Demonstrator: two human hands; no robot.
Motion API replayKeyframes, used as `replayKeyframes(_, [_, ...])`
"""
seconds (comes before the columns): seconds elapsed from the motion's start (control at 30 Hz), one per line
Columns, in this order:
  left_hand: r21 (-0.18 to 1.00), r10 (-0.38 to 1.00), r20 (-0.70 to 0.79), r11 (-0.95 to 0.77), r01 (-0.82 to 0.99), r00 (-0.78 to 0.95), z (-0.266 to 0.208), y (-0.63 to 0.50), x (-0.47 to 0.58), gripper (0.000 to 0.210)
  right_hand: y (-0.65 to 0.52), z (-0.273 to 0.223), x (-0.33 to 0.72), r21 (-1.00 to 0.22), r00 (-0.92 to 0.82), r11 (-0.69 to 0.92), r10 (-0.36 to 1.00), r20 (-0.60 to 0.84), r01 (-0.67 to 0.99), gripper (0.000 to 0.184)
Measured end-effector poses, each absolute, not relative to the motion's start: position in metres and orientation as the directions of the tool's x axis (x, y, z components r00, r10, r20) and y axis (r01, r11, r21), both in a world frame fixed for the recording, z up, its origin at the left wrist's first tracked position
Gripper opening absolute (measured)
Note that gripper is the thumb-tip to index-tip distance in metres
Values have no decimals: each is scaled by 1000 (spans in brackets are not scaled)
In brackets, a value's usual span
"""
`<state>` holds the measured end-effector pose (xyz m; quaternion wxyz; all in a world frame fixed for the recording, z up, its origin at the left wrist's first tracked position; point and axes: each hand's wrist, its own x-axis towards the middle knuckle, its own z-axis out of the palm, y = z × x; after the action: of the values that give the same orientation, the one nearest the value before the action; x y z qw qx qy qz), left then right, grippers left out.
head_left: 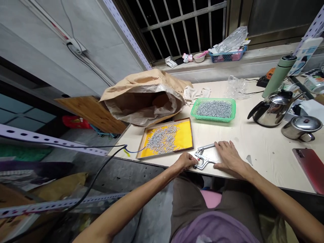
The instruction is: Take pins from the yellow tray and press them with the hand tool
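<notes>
Silver metal pliers (205,161) with a curved jaw, a spring and a small red part lie at the table's front edge, handles spread apart. My right hand (230,157) grips the handle ends between thumb and fingers. At the jaw end, my left hand (186,161) is closed in a pinch; whatever is between its fingertips is too small or hidden to tell. Just beyond my left hand is a shallow tray (186,135) with a yellow bottom, holding a heap of small silver metal pins (162,139). Farther back, a green plastic basket (213,118) is full of similar pins.
A large open paper sack (149,84) lies behind the tray. To the right stand a steel kettle (272,109), a lidded steel cup (301,128), a green flask (279,76) and a red phone (310,168). Dark cables (101,168) hang at the left.
</notes>
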<state>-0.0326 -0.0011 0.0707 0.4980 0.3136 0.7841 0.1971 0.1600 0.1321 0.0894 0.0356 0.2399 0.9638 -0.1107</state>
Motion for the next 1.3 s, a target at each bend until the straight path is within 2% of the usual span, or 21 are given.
replayKeyframes(0.07, [624,684,-664,729,280,-302,71,0,-32,43,132,93,158,-203,-883,859,457,-108,470,96])
replayKeyframes(0.13, [621,681,-666,732,280,-303,72,0,-31,44,132,94,157,-207,-885,861,455,-96,465,87])
replayKeyframes(0.23, [565,670,-656,741,363,-347,76,-4,-27,42,131,92,157,-207,-890,866,450,-75,455,59])
replayKeyframes(0.3, [515,710,-549,703,490,-441,80,-9,-21,37,130,91,158,-207,-893,870,448,-50,448,43])
replayKeyframes(0.37, [474,816,-333,577,664,-472,83,-13,-13,27,129,90,158,-208,-894,872,447,-31,443,36])
replayKeyframes(0.4, [451,876,-216,481,751,-432,84,-13,-8,22,128,91,158,-208,-894,872,448,-28,443,35])
replayKeyframes(0.47, [398,965,-46,255,881,-258,84,-6,1,17,127,93,158,-205,-892,871,451,-33,447,36])
replayKeyframes(0.53, [346,997,30,59,936,-74,81,7,7,32,126,96,158,-194,-893,872,448,-50,449,38])
replayKeyframes(0.63, [327,995,9,-98,940,101,76,29,9,58,127,102,160,-181,-892,874,437,-116,452,48])
replayKeyframes(0.7, [341,987,-44,-131,931,155,75,39,8,60,128,105,161,-177,-883,867,440,-166,466,56])
replayKeyframes(0.8, [332,984,-85,-117,936,154,76,44,9,53,130,107,163,-154,-881,872,440,-174,465,54])
replayKeyframes(0.93, [290,988,-126,-45,956,85,78,43,17,32,132,105,160,-107,-898,897,412,-152,429,28])
replayKeyframes(1.03, [297,990,-142,30,954,13,79,45,22,15,135,102,157,-125,-909,905,385,-161,406,10])
replayKeyframes(1.13, [322,986,-158,93,942,-43,79,50,22,11,138,101,155,-162,-910,901,374,-178,402,11])
replayKeyframes(1.23, [332,987,-151,101,938,-53,77,51,20,14,141,102,158,-142,-910,902,386,-153,407,11])
replayKeyframes(1.3, [341,995,-79,83,936,-60,70,46,23,24,147,102,161,-155,-919,907,375,-125,391,24])
